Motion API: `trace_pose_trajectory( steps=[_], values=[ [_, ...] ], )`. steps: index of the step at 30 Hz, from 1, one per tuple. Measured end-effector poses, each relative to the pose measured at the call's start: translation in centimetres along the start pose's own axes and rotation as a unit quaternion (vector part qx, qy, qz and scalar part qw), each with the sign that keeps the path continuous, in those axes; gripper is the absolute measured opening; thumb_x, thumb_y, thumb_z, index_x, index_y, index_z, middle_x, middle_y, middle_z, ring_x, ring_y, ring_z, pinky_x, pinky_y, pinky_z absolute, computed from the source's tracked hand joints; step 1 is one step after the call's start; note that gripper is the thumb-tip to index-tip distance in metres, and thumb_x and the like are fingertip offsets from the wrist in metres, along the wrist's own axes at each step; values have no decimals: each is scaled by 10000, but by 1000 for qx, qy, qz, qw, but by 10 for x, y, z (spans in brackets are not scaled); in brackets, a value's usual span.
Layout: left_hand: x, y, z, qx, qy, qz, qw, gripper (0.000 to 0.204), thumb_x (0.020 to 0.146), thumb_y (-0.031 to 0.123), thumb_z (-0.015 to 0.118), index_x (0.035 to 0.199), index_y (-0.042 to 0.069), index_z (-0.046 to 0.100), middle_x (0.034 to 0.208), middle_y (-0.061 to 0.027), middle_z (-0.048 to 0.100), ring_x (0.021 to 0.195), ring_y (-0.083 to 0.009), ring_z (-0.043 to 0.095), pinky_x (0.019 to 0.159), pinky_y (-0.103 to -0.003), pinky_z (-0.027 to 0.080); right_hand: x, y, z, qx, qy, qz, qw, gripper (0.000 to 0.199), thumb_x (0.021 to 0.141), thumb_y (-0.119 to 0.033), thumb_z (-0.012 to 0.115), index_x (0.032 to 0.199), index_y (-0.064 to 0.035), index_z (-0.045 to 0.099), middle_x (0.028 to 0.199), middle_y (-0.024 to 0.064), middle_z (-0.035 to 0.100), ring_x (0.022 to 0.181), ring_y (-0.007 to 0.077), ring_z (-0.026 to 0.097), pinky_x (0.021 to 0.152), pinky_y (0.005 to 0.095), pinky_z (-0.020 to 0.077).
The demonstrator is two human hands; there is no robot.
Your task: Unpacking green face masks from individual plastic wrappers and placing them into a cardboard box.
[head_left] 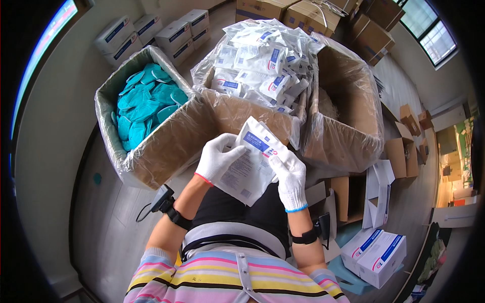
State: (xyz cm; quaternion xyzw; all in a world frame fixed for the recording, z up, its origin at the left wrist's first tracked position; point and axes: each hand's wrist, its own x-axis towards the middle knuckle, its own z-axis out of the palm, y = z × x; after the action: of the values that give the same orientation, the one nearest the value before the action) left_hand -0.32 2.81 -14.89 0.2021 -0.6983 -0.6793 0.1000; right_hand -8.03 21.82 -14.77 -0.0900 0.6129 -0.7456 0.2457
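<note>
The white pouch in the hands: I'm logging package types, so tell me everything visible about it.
The white pouch is a flat, flexible sachet, seemingly of paper or film, with a blue band and a small red mark near its top and fine grey print below. It is held tilted above the lap, the left hand gripping its left edge and the right hand its right, both in white knit gloves.

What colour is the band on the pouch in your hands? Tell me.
Blue, across the top of the white pouch held by both gloved hands; the head view shows it.
</note>
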Motion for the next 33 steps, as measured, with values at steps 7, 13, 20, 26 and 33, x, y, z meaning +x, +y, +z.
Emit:
trace_pose_trajectory(
  steps=[7, 13, 20, 26, 33],
  values=[
    [-13, 0, -9, 153, 30, 57, 986, 208, 863, 41, 695, 1055, -25, 648, 875, -35, 675, 815, -76, 617, 744, -244, 509, 8, -4, -27, -77, -121, -26, 989, 457, 895, -68, 680, 1306, 54, 522, 1183, 118, 622, 1020, 115, 600, 883, 253, 500],
    [-25, 1, 13, 200, -48, 147, 967, 248, 824, -25, 690, 1066, 9, 648, 914, -80, 674, 851, -111, 654, 777, -256, 523, 23, -22, -3, -428, -91, -102, 894, 312, 944, -318, 616, 1076, -40, 665, 948, 139, 705, 880, 267, 685, 773, 333, 525],
    [-31, -17, 47, 28, 55, 78, 995, 139, 853, 76, 704, 963, 16, 644, 829, -91, 662, 747, -166, 650, 712, -272, 515, 15, -10, 5, -386, -59, -202, 898, 178, 911, -185, 592, 905, -48, 706, 885, 127, 698, 814, 313, 678, 698, 360, 531],
    [-34, -17, 59, 81, 115, 120, 983, 108, 831, 63, 731, 842, 16, 634, 766, -68, 590, 692, -157, 605, 668, -274, 497, 12, -11, 1, -369, -54, -263, 890, 204, 921, -147, 593, 851, 21, 683, 772, 138, 682, 697, 246, 664, 655, 322, 510],
    [-20, 5, 71, 163, -23, 351, 922, 184, 696, -53, 723, 816, 37, 615, 783, -107, 578, 715, -286, 590, 656, -336, 490, 23, -23, -16, -307, -74, -92, 944, 205, 897, -173, 614, 782, -11, 670, 765, 171, 661, 707, 344, 638, 596, 389, 466]
  ],
)
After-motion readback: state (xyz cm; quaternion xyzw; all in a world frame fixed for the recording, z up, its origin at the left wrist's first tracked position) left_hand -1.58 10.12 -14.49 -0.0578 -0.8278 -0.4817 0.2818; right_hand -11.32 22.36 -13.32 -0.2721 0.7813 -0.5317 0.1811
